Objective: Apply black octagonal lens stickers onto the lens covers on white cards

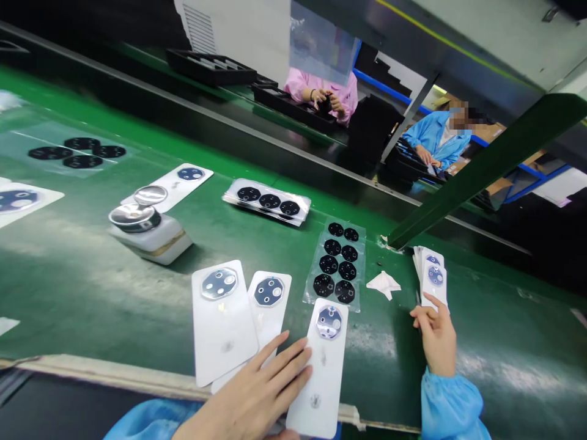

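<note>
My left hand (pixel 261 385) lies with its fingers spread at the front edge, its fingertips touching a white phone-shaped panel (pixel 321 373) with a dark octagonal camera piece. Left of it, two more white panels (pixel 224 330) overlap, partly under the hand. My right hand (pixel 435 333) is at the right, its fingers curled by the lower end of a stack of white panels (pixel 433 278); a thin dark item shows near its fingertips, too small to name. Between the hands lie a clear sheet of black octagonal pieces (pixel 337 263) and a crumpled white scrap (pixel 384 284).
A white bottle with a metal top (pixel 156 238) stands at the left, before another panel (pixel 183 183). Behind are a stack with black octagons (pixel 267 201) and a film sheet (pixel 46 134). A green post (pixel 486 177) slants at the right. Two people sit across the line.
</note>
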Action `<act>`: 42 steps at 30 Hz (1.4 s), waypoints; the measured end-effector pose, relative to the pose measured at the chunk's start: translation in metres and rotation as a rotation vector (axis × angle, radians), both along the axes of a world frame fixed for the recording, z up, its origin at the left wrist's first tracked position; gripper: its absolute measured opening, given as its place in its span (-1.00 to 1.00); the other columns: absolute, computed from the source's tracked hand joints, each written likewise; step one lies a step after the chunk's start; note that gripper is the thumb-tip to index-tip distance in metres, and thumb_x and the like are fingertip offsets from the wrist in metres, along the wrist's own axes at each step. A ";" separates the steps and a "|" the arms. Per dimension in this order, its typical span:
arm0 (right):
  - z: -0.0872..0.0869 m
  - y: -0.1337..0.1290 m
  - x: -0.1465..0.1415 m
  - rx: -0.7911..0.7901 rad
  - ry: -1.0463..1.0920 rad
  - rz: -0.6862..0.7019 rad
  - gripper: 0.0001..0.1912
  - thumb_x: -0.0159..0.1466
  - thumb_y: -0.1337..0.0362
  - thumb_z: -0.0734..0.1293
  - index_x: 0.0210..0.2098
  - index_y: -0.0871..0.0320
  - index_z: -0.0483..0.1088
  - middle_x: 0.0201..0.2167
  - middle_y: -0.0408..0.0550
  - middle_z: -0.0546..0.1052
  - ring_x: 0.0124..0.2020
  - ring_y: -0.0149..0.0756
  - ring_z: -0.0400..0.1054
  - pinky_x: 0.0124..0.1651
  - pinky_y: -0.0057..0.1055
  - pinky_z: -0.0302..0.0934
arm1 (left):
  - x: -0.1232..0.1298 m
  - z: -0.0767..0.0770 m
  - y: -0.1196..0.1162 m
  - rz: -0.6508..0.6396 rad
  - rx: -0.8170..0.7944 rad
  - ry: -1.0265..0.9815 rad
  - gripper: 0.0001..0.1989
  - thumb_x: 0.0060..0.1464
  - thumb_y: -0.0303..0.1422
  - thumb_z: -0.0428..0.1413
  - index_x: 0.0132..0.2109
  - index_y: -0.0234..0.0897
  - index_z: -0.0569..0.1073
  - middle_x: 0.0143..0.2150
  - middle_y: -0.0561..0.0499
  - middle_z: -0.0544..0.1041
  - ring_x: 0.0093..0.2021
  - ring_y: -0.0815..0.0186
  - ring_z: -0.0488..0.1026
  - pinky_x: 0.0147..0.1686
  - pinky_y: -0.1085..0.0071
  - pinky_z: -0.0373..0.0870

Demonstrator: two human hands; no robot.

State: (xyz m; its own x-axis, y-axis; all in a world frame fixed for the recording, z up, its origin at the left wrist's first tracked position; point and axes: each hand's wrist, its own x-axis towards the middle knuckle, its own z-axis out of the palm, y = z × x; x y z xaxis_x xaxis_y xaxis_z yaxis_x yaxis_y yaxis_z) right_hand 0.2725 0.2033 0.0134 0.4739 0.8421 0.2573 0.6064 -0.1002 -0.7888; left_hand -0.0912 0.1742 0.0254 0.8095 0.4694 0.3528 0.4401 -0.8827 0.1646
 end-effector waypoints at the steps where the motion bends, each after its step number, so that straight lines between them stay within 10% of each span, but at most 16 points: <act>1: 0.002 0.000 -0.001 0.043 0.114 0.003 -0.59 0.17 0.04 0.30 -0.10 0.18 0.34 -0.50 -0.13 0.46 -0.56 -0.36 0.30 -0.54 -0.44 0.17 | 0.000 0.002 0.000 -0.007 -0.013 0.011 -0.39 0.04 -0.28 0.14 0.22 -0.35 0.23 0.20 -0.10 0.36 0.21 0.10 0.26 0.22 0.15 0.17; 9: 0.011 -0.002 -0.050 0.192 0.683 0.218 -0.73 0.14 0.24 0.40 -0.15 0.05 0.41 -0.32 -0.06 0.56 -0.29 -0.26 0.42 -0.40 -0.39 0.28 | 0.002 0.010 0.004 -0.018 0.026 0.075 -0.43 0.07 -0.11 0.14 0.13 -0.39 0.32 0.14 -0.12 0.42 0.17 0.04 0.32 0.14 0.11 0.26; 13: 0.010 -0.003 -0.089 0.126 0.479 0.331 -0.87 0.16 0.26 0.40 -0.27 0.10 0.49 -0.51 -0.17 0.45 -0.50 -0.41 0.32 -0.47 -0.47 0.22 | 0.009 0.010 0.005 -0.015 0.027 0.061 -0.45 0.09 0.00 0.08 0.02 -0.39 0.38 0.13 -0.15 0.43 0.15 0.07 0.34 0.13 0.15 0.27; 21: 0.012 0.004 -0.130 0.056 0.143 0.539 -0.96 0.22 0.30 0.35 -0.36 0.14 0.42 -0.35 -0.07 0.48 -0.26 -0.27 0.40 -0.20 -0.33 0.30 | 0.018 0.007 0.008 0.011 0.030 -0.023 -0.63 0.16 -0.08 0.04 -0.16 -0.33 0.44 0.04 -0.11 0.50 0.05 0.17 0.44 0.13 0.25 0.27; 27: 0.018 -0.002 -0.105 0.110 -0.086 0.477 -0.88 0.31 0.30 0.21 -0.37 0.11 0.31 -0.31 -0.06 0.44 -0.22 -0.26 0.36 -0.17 -0.31 0.26 | 0.005 0.012 0.009 0.005 0.041 0.022 -0.67 0.18 -0.15 0.04 -0.04 -0.29 0.42 0.08 -0.04 0.47 0.11 0.19 0.38 0.17 0.24 0.24; 36: -0.011 -0.025 -0.018 -0.090 -0.777 0.310 -0.59 0.36 0.05 0.01 -0.07 0.19 0.28 -0.24 0.10 0.36 -0.19 -0.02 0.33 -0.13 -0.04 0.24 | -0.074 -0.019 0.005 0.514 0.198 0.059 -0.41 0.21 -0.09 -0.03 0.25 -0.38 0.18 0.26 -0.16 0.26 0.25 0.13 0.21 0.21 0.16 0.14; 42: 0.013 -0.026 -0.067 0.102 -1.001 0.474 -0.58 0.37 0.11 0.05 0.03 0.24 0.29 0.01 0.25 0.37 -0.04 0.07 0.33 -0.10 -0.03 0.26 | -0.102 -0.006 0.006 0.439 0.139 0.168 -0.51 0.25 -0.32 -0.06 0.29 -0.24 0.13 0.29 -0.03 0.21 0.29 0.13 0.13 0.16 0.11 0.24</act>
State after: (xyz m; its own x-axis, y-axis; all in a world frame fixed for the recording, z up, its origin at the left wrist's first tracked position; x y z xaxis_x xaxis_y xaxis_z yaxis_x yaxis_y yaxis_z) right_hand 0.2059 0.1769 0.0260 -0.3513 0.8358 0.4221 0.9333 0.3482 0.0872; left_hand -0.1931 0.1802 0.0193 0.5967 0.7367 0.3182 0.7860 -0.6164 -0.0469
